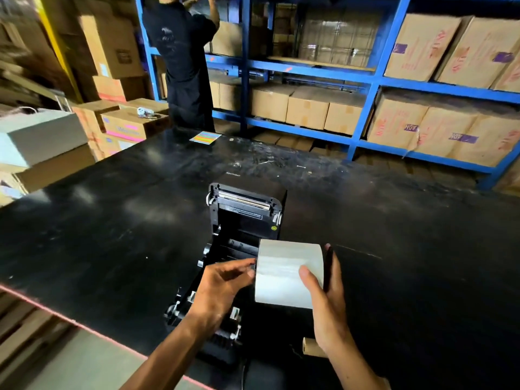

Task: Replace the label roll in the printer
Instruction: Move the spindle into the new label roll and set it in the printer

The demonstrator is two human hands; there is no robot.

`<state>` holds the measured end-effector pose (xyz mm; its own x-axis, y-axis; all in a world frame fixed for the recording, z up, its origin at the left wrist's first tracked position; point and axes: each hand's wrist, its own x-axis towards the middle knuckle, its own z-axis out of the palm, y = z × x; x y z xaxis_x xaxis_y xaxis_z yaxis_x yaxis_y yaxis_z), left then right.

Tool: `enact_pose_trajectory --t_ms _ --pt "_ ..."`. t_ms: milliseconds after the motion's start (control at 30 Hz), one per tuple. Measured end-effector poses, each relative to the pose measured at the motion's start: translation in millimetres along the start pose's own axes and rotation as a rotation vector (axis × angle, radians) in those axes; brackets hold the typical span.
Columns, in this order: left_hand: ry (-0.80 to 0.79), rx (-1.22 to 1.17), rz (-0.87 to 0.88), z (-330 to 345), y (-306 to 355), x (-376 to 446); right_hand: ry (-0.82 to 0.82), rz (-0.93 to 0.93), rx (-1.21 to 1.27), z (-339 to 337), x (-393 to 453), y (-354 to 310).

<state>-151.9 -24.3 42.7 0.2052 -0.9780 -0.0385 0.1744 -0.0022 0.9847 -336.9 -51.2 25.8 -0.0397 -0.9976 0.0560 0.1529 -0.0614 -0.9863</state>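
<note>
One white label roll (287,274), right fingers (336,274) gripping, left fingers (239,267) pinching its end

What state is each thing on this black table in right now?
Black label printer: lid open.
White label roll: wound full, held over printer.
Brown cardboard core: bare, lying on black table.
Left hand: pinching roll's left end.
Right hand: gripping roll's right end.
Striped coloured sheet: lying flat.

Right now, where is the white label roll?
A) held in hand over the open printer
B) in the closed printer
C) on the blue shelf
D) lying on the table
A: the right hand grips the white label roll over the printer, whose lid stands open.
</note>
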Motion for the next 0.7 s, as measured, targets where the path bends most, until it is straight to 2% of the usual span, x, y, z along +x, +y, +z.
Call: enact_pose_trajectory --t_ms 200,333,433,700 --pt "0.024 0.015 -0.081 -38.0 13.0 22.1 -0.032 -0.004 -0.015 51.0 9.5 9.0" --pt "-0.079 0.023 -0.143 -55.4 21.5 37.2 -0.004 0.020 -0.032 81.1 14.1 16.8" --pt "-0.100 0.039 -0.148 -66.9 21.7 47.2 0.006 0.043 -0.073 99.7 17.4 24.0" --pt "-0.111 -0.024 -0.239 -91.0 5.6 65.2 -0.064 0.089 -0.243 113.4 17.8 29.3"
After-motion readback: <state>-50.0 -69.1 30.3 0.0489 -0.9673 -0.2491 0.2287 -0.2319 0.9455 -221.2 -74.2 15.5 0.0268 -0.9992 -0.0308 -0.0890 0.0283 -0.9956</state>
